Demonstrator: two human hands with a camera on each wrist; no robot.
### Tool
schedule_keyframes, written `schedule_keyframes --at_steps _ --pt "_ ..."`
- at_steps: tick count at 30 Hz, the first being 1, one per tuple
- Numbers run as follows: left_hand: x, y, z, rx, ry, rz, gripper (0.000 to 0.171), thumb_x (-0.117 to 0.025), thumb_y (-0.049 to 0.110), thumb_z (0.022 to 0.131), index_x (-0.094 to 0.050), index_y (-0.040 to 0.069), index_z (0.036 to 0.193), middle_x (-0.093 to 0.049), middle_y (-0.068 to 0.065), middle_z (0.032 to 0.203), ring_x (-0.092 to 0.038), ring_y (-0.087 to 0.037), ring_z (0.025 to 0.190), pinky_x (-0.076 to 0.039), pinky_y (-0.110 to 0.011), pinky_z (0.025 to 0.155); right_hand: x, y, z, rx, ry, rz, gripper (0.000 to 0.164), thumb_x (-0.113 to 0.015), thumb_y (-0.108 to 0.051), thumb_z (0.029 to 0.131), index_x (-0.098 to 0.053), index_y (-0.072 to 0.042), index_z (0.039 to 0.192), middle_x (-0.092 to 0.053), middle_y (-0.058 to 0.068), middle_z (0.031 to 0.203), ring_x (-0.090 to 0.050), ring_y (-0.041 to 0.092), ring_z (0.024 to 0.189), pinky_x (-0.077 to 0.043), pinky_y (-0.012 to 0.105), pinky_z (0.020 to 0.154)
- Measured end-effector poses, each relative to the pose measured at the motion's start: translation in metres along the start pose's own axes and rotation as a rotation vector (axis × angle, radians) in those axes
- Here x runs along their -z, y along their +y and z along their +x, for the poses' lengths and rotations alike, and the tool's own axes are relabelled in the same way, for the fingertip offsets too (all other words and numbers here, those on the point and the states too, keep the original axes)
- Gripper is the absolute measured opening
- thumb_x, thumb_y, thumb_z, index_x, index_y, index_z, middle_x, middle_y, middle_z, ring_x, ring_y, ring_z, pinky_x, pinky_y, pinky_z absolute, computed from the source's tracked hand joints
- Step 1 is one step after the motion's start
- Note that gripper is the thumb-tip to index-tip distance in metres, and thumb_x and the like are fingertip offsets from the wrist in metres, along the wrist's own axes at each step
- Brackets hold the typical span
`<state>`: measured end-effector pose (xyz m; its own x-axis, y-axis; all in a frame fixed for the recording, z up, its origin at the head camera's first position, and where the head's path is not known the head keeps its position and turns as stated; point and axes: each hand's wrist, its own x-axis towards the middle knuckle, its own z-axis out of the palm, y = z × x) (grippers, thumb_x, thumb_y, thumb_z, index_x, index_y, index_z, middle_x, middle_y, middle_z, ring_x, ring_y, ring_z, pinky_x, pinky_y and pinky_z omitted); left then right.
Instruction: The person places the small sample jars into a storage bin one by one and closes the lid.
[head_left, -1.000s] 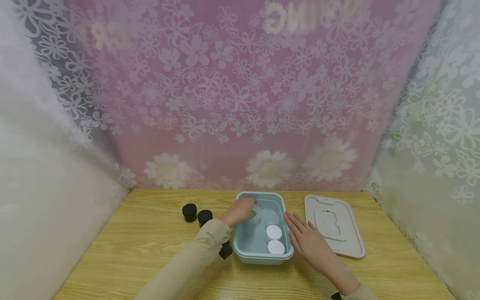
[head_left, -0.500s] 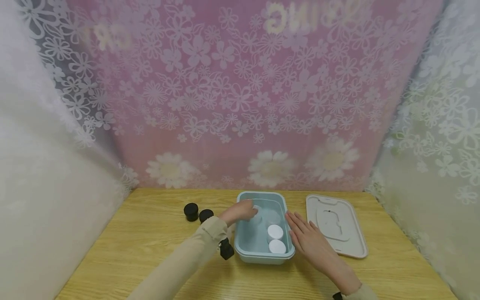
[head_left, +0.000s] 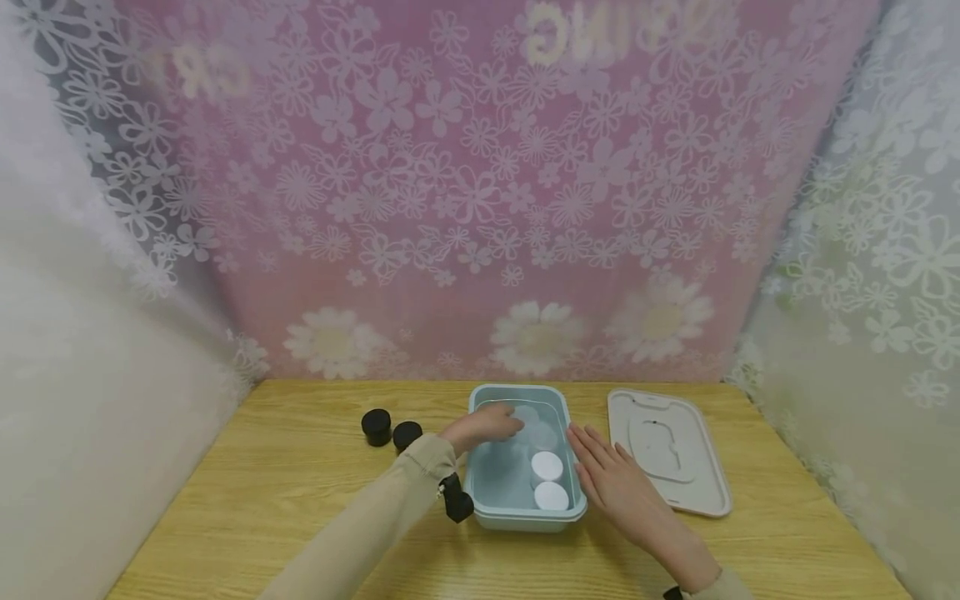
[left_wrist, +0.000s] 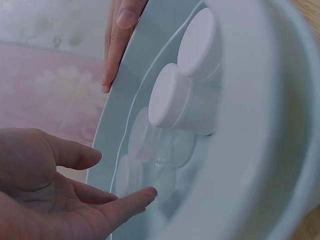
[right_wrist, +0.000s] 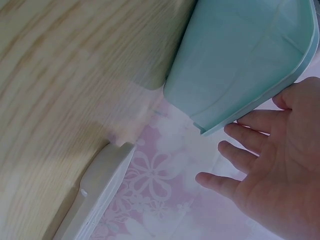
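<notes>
While pale lettering (head_left: 577, 35) stretches across the top of the flowered curtain (head_left: 480, 225), its faded ends dissolve into the cloth, and I cannot read a whole word; at the left, one character looks like an R. Below, a light-blue bin (head_left: 525, 514) stands on the wooden table (head_left: 300, 500). Inside, along its right wall, two white-lidded jars (head_left: 547, 467) sit in the near corner, with translucent jars (left_wrist: 145, 135) beyond them, so clear that their outlines are hard to make out.

The left hand (head_left: 486, 423) reaches over the left rim, fingers extended, thumb apart, gripping nothing; whether a fingertip touches the farthest jar, I cannot tell. The right hand (head_left: 618, 487) lies with straight fingers against the bin's right side, holding nothing. Left of the bin stand two black jars (head_left: 377, 426), the nearer partly hidden by the left sleeve (head_left: 367, 517). A pale lid (head_left: 667, 450) lies at the right, cut off in the right wrist view.
</notes>
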<state>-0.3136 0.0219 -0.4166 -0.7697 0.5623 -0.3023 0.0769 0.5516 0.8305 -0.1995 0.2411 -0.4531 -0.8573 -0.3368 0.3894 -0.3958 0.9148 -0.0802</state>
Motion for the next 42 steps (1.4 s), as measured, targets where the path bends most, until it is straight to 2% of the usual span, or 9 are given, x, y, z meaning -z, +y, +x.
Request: schedule_keyframes --at_steps 4,12,14,22,28,32,35,39,42 --pt "-0.003 -0.003 0.005 -0.026 -0.029 -0.050 0.056 -0.046 0.022 0.097 -0.024 0.000 0.144 -0.030 -0.018 0.146 -0.043 -0.031 0.126 -0.042 -0.042 0.099 0.000 -0.001 0.000 -0.002 -0.005 0.007 0.050 -0.048 -0.028 0.096 -0.036 -0.013 0.142 -0.038 0.002 0.145 -0.035 0.025 0.133 -0.034 0.055 0.101" --pt "-0.003 -0.005 0.011 -0.050 -0.115 -0.084 0.053 -0.043 0.020 0.099 -0.023 0.008 0.146 -0.034 -0.016 0.144 -0.043 -0.031 0.125 -0.041 -0.044 0.099 0.000 0.000 0.000 0.010 0.006 0.003 0.049 -0.048 -0.027 0.096 -0.037 -0.012 0.142 -0.039 0.003 0.144 -0.036 0.025 0.132 -0.035 0.055 0.100" --pt "-0.002 -0.005 0.011 -0.053 -0.117 -0.083 0.052 -0.043 0.020 0.099 -0.024 0.008 0.146 -0.036 -0.016 0.143 -0.044 -0.031 0.124 -0.041 -0.045 0.099 0.000 0.000 0.000 0.010 0.011 0.003 0.049 -0.048 -0.027 0.096 -0.037 -0.012 0.142 -0.039 0.003 0.144 -0.036 0.025 0.132 -0.035 0.055 0.100" --pt "0.000 -0.005 0.008 -0.056 -0.061 -0.085 0.048 -0.043 0.018 0.098 -0.031 0.002 0.142 -0.041 -0.018 0.138 -0.047 -0.032 0.120 -0.043 -0.044 0.097 0.001 -0.001 0.000 0.003 0.006 0.011 0.049 -0.048 -0.026 0.096 -0.037 -0.013 0.142 -0.039 0.003 0.144 -0.036 0.025 0.132 -0.034 0.055 0.101" --pt "0.007 -0.001 0.002 -0.095 -0.003 -0.067 0.044 -0.042 0.020 0.099 -0.037 0.003 0.140 -0.045 -0.016 0.135 -0.050 -0.030 0.117 -0.044 -0.043 0.096 0.000 0.000 0.000 0.000 -0.004 0.015 0.049 -0.047 -0.026 0.096 -0.036 -0.013 0.142 -0.038 0.003 0.144 -0.035 0.025 0.132 -0.034 0.055 0.101" --pt "0.016 0.001 -0.007 -0.150 0.041 -0.135 0.042 -0.043 0.021 0.099 -0.041 0.003 0.137 -0.050 -0.015 0.131 -0.052 -0.029 0.116 -0.045 -0.043 0.096 0.000 -0.001 0.001 0.006 0.001 0.018 0.049 -0.047 -0.026 0.096 -0.037 -0.013 0.142 -0.038 0.003 0.144 -0.035 0.026 0.132 -0.034 0.056 0.101" --pt "0.023 0.000 -0.015 -0.216 0.072 -0.208 0.039 -0.041 0.020 0.100 -0.044 0.003 0.135 -0.052 -0.016 0.128 -0.054 -0.028 0.115 -0.047 -0.041 0.094 0.000 0.000 0.000 -0.002 -0.004 0.025 0.049 -0.047 -0.027 0.096 -0.036 -0.014 0.143 -0.037 0.002 0.145 -0.034 0.025 0.133 -0.032 0.055 0.102" --pt "0.030 -0.006 -0.026 -0.289 0.099 -0.294 0.039 -0.039 0.021 0.100 -0.044 0.002 0.134 -0.051 -0.020 0.129 -0.053 -0.031 0.115 -0.047 -0.039 0.094 0.000 0.000 0.000 -0.011 -0.017 0.028 0.050 -0.046 -0.028 0.097 -0.033 -0.016 0.144 -0.036 0.001 0.146 -0.033 0.024 0.134 -0.031 0.054 0.103" --pt "0.035 -0.013 -0.035 -0.318 0.148 -0.323 0.038 -0.040 0.024 0.100 -0.047 0.007 0.133 -0.052 -0.019 0.128 -0.055 -0.029 0.114 -0.048 -0.037 0.093 0.000 0.000 0.000 -0.010 -0.019 0.028 0.050 -0.046 -0.027 0.097 -0.033 -0.015 0.144 -0.036 0.002 0.146 -0.033 0.025 0.133 -0.031 0.055 0.103"
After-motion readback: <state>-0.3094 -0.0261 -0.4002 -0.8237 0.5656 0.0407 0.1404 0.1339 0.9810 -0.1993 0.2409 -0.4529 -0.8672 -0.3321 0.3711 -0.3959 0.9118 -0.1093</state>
